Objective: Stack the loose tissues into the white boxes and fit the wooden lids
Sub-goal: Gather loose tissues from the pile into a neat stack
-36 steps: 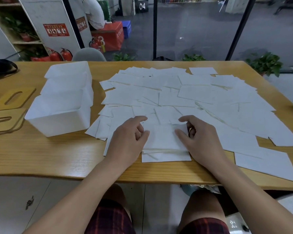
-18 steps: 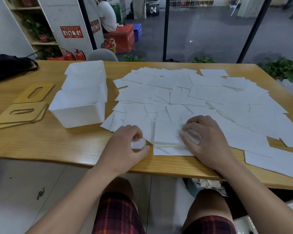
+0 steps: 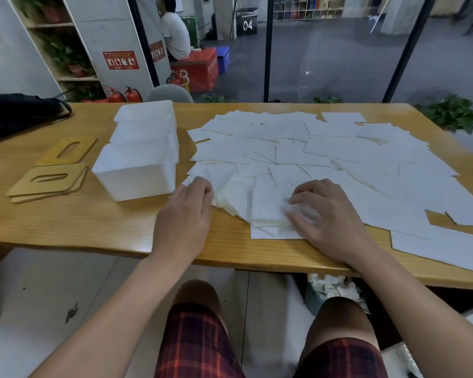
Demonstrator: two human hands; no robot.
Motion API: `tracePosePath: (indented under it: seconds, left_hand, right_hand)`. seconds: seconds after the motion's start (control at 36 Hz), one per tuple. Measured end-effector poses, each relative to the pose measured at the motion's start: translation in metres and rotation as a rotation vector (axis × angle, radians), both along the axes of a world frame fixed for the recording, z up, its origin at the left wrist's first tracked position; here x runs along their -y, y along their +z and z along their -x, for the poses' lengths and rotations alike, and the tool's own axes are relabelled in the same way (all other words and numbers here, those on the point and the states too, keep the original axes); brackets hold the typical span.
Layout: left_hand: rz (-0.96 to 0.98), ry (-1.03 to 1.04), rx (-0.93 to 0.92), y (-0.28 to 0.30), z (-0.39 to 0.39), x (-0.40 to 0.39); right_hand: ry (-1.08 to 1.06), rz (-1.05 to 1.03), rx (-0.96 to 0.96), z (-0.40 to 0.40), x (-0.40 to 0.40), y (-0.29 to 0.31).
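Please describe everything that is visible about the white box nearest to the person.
The nearest white box is a rectangular, open-topped container, apparently of matte white plastic, with rounded corners. It stands upright on the wooden table, first in a row of three white boxes. No tissues show inside it. The next box stands close behind it; whether they touch is unclear. The wooden lids lie apart on its left, the left hand near its right corner without touching.

Beyond the wooden table (image 3: 74, 222), glass partitions (image 3: 325, 55) show grey floor; behind its left end, a plant shelf (image 3: 63, 50) and fire extinguishers (image 3: 123, 94).
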State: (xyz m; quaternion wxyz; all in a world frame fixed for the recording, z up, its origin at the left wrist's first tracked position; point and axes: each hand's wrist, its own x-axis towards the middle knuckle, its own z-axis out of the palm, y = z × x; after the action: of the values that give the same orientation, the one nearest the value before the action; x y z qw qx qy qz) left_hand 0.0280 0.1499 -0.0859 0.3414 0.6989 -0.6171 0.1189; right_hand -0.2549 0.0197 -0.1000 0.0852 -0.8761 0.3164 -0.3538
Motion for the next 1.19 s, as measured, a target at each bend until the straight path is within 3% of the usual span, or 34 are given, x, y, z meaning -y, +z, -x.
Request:
tracePosePath:
  seconds: [0.11,0.25,0.42,0.64,0.86,1.08,1.19]
  left_hand:
    - [0.106,0.003,-0.115,0.017,-0.005,0.005]
    - [0.152,-0.147,-0.281,0.025,0.006,0.018]
    - [0.047,-0.335,-0.343,0.015,0.029,0.034]
    - [0.065,-0.390,-0.478,0.012,0.050,0.046]
    - [-0.002,-0.371,-0.679,0.007,0.055,0.067]
    - [-0.107,-0.226,-0.473,-0.012,0.058,0.082]
    - [-0.094,-0.197,-0.464,-0.018,0.057,0.077]
  right_hand:
    - [0.017,-0.030,-0.035,0.000,-0.003,0.003]
    - [-0.004,-0.066,-0.023,0.002,-0.001,0.003]
    - [-0.017,-0.163,0.155,0.006,0.004,0.005]
    - [-0.034,-0.265,0.352,0.015,0.008,0.009]
    - [0.028,-0.532,0.528,0.024,-0.001,0.004]
    - [-0.131,-0.489,0.380,0.021,-0.001,-0.002]
    - [-0.183,-0.478,0.332,0.022,0.002,-0.006]
